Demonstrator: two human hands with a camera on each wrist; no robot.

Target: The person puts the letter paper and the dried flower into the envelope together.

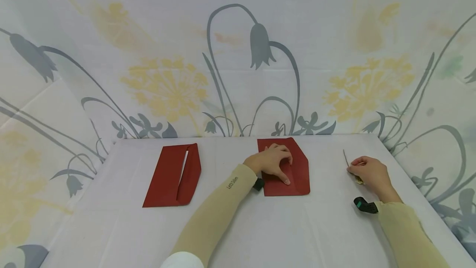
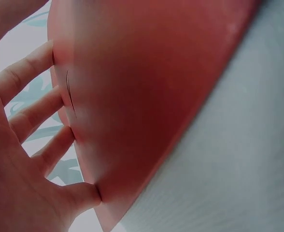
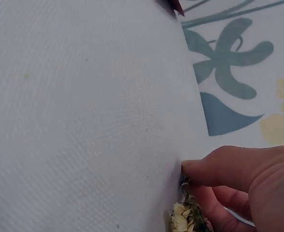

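My left hand (image 1: pixel 273 162) rests on a red envelope (image 1: pixel 299 177) that lies at the middle back of the table. Spread fingers and thumb touch its surface in the left wrist view, where a thin dark slit (image 2: pixel 70 94) shows in the red paper (image 2: pixel 132 96). Over at the right, my right hand (image 1: pixel 372 177) pinches a small dried flower by its thin stem (image 1: pixel 346 158), which points away from me. Pale yellowish petals (image 3: pixel 180 220) of that flower hang below the thumb in the right wrist view; the rest is partly behind the fingers.
A second red envelope (image 1: pixel 161 179) lies on the left, with a white strip (image 1: pixel 183 166) showing along its flap. White cloth (image 1: pixel 290 235) covers the table. A flower-printed curtain (image 1: pixel 238 86) stands behind it and at both sides.
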